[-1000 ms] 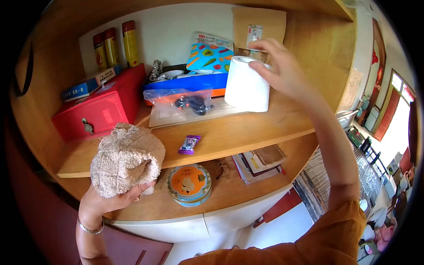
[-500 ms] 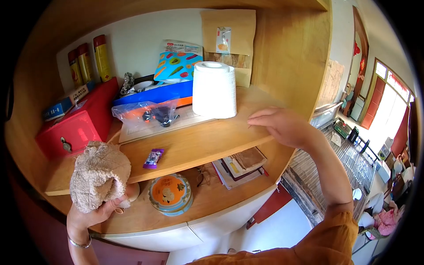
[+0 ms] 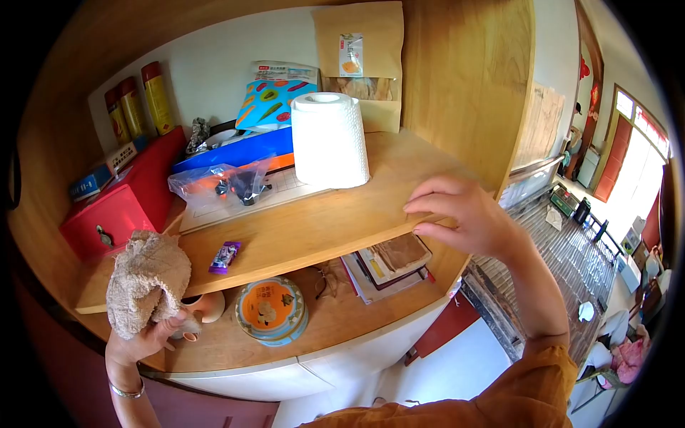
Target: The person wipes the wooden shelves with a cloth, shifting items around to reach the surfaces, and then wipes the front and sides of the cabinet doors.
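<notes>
Gripping a bunched cloth by the shelf's left end, with nothing visible in the right hand.
Clutching the beige cloth in the left hand, by the front edge of the shelf, just in front of the red box. Keeping the right hand unclosed farther along that edge, fingers bent and parted; cannot tell whether touching wood. Could knock the partly hidden brownish pot below, through loose folds catching its rim. Could also brush the purple wrapped sweet off the shelf by swinging the cloth rightward. Might topple the upright paper roll through a careless leftward sweep of the right hand.
</notes>
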Tool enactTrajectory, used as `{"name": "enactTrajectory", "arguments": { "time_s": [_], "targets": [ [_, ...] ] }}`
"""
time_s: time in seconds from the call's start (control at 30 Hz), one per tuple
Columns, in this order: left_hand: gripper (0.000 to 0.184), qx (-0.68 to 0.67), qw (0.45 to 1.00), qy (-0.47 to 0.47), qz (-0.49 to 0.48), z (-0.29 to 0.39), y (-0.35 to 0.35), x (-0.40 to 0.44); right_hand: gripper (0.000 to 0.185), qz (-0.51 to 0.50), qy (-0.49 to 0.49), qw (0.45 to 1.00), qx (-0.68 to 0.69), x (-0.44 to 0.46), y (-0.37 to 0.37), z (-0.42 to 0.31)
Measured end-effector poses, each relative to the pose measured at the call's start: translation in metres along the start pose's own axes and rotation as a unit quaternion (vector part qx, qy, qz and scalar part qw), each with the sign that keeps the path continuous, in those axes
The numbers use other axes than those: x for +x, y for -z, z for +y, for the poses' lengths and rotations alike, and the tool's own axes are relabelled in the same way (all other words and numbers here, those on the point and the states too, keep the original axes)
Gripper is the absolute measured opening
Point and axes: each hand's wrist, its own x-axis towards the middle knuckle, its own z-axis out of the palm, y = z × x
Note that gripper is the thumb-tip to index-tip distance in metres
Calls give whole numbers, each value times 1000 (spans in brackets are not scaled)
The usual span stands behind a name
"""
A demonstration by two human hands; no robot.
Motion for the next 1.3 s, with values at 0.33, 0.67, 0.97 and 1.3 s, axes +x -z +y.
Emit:
{"name": "enactTrajectory", "arguments": {
  "time_s": [0.33,0.67,0.97,1.3],
  "targets": [
    [37,124,977,-129,113,-36,-13,-3,9,134,-87,969,187,-8,-17,2],
    [41,-43,994,89,37,1,-12,-3,20,109,-132,893,416,3,-3,6],
    [49,12,995,-35,90,-28,-24,-8,27,99,-86,886,445,9,-1,6],
    [47,85,981,-83,152,-40,-36,-4,32,69,-96,884,453,7,9,0]
  ]
}}
